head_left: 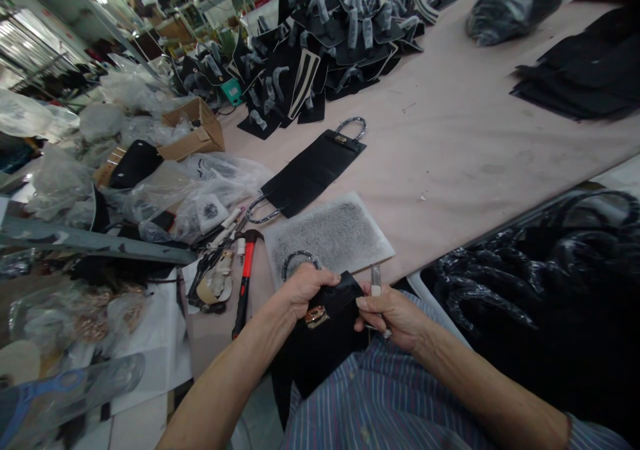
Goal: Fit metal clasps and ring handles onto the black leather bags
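Observation:
My left hand (306,289) is closed on a black bag panel (325,350) near my lap, thumb on top. A gold-toned metal clasp (317,316) sits on the panel just below these fingers. A plastic-wrapped handle loop (300,258) rises beyond my left hand. My right hand (393,313) pinches the panel's right edge and also holds a slim tool (376,282) with a flat greyish end and a white part; its exact kind is unclear. Just beyond lies a white board (345,233) speckled with black.
Another black bag panel (315,173) with wrapped handles lies past the board. A red-handled hammer (245,283) rests at left, beside assorted tools and plastic bags (200,177). Black pieces with wrapped handles (345,37) are heaped at the back. Wrapped black handles (500,290) fill the right side.

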The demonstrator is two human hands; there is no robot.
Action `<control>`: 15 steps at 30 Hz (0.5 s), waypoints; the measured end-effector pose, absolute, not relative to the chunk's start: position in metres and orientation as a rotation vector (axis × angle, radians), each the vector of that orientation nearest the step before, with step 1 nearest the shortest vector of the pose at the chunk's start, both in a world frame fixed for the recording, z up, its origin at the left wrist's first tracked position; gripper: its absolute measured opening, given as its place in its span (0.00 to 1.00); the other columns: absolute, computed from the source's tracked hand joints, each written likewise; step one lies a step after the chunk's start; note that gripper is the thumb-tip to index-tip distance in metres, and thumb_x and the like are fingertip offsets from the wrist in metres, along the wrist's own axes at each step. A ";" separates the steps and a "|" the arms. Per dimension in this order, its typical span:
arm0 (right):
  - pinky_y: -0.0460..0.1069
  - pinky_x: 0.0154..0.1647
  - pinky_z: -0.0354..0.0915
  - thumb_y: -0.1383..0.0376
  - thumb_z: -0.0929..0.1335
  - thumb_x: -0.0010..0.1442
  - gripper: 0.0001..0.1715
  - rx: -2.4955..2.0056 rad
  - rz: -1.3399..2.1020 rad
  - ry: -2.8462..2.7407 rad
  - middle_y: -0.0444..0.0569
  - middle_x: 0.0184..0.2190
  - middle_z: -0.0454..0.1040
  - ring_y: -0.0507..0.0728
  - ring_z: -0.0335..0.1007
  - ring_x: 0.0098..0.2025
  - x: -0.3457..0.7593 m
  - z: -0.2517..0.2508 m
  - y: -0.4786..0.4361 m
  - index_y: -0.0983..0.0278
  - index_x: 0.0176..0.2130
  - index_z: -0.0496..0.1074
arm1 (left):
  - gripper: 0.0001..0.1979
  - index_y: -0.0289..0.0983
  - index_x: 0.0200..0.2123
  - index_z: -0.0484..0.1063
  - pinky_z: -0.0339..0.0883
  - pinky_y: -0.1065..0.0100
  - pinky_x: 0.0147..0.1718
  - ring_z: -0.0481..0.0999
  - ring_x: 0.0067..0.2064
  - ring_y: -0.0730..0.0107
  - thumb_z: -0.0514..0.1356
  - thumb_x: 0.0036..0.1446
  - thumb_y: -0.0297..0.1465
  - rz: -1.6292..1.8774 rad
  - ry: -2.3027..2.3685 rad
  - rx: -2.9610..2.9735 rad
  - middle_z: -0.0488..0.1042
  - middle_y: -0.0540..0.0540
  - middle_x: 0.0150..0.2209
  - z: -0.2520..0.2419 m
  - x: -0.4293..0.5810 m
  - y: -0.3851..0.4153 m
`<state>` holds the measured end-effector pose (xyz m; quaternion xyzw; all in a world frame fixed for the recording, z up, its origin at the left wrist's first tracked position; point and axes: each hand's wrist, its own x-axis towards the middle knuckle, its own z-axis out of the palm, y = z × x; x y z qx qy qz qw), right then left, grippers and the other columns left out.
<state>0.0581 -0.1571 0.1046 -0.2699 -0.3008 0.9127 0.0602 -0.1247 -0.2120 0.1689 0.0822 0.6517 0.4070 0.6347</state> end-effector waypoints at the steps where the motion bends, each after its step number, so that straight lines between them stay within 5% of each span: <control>1: 0.47 0.34 0.72 0.50 0.81 0.43 0.29 -0.819 2.764 -0.904 0.35 0.10 0.57 0.46 0.49 0.15 0.058 0.104 -0.157 0.68 0.34 0.74 | 0.12 0.33 0.19 0.68 0.61 0.70 0.22 0.68 0.21 0.74 0.67 0.30 0.31 0.939 1.498 0.199 0.69 0.50 0.18 0.172 -0.123 -0.212; 15: 0.47 0.33 0.72 0.53 0.81 0.46 0.26 -0.848 2.786 -0.863 0.34 0.10 0.57 0.46 0.52 0.15 0.064 0.093 -0.161 0.67 0.35 0.73 | 0.11 0.34 0.20 0.68 0.61 0.68 0.21 0.69 0.20 0.71 0.65 0.33 0.33 0.837 1.513 0.182 0.71 0.47 0.18 0.154 -0.121 -0.215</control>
